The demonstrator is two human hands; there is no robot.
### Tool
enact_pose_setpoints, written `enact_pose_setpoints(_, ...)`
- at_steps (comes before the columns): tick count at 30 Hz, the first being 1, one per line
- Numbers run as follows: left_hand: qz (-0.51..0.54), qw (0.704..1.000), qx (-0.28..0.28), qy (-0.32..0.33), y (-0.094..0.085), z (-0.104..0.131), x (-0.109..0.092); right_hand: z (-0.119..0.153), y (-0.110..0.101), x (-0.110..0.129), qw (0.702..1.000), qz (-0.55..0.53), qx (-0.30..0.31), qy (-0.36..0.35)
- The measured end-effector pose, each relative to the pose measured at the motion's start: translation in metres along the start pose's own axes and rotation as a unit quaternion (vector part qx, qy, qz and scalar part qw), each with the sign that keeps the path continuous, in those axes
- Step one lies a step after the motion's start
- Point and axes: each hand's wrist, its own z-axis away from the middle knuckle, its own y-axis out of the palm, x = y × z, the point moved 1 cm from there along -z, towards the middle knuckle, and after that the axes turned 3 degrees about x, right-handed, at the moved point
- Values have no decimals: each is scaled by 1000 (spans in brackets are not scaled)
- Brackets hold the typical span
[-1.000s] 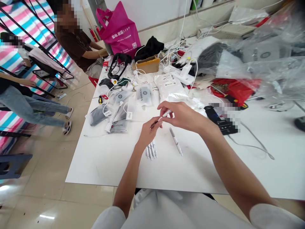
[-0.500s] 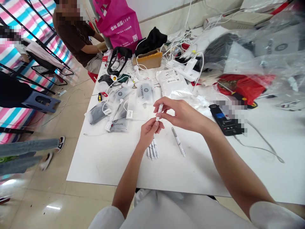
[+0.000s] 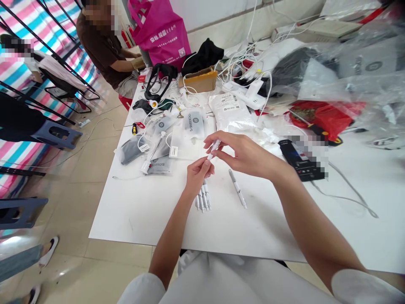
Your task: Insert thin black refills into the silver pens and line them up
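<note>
Both hands meet over the white table (image 3: 136, 215) on one white pen (image 3: 214, 148). Its lower end is pinched by my left hand (image 3: 198, 173), with fingers closed. My right hand (image 3: 242, 154) grips the upper part between thumb and fingers. The fingers hide much of the pen, so its ends are hard to make out. Below my left hand, several white-and-grey pens (image 3: 204, 199) lie side by side, their upper ends covered by the hand. A single white pen with a grey end (image 3: 237, 188) rests apart from them, under my right hand.
Packaged pouches (image 3: 158, 164) and a white parcel (image 3: 232, 112) lie beyond my hands. A phone (image 3: 302, 160) with a cable is on the right. Cables, a cardboard box (image 3: 199, 80) and a pink bag (image 3: 161, 36) crowd the back. A person (image 3: 103, 50) sits at the far left.
The pen between my hands has tilted a little more to the right. The legs of someone walking at the left have moved lower in the view, uncovering a blue stool.
</note>
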Motion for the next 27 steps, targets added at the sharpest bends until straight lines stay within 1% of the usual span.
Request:
enact_pose_setpoints(5,7,1000,4,2,-1,0,0,2,-2,3,1000,10,-10,-11)
enact_pose_setpoints(13,37,999,13,-4,-3,0,6,3,-5,6,999,29,-14,-21)
enact_pose_setpoints(21,45,999,12,1,-5,-1,7,4,-3,7,999,42,9,-29)
enact_pose_setpoints(25,39,999,22,-3,-6,0,7,5,-2,12,999,29,15,-25)
enact_pose_setpoints(27,37,999,23,-9,-6,0,6,5,-2,14,1000,6,12,-9)
